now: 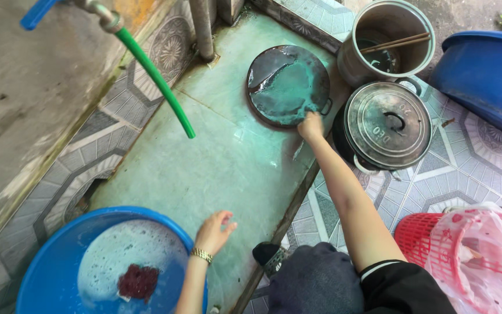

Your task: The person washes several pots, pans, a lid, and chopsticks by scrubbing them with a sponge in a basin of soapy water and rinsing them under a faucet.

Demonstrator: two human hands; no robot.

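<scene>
The round flat griddle pan (287,85) lies on the wet greenish slab, dark and glossy with water, a small loop handle at its edge. The right hand (310,125) reaches out and grips its near rim, fingers curled onto the metal. Just right of that hand stands a lidded aluminium pot (387,125), its lid stamped with letters; beyond it is an open steel pot (386,40) holding chopsticks. The left hand (214,231), wearing a gold bracelet, hovers loosely spread and empty over the rim of a blue basin (47,273) of soapy water, a dark red scrubber (138,282) lying below it.
</scene>
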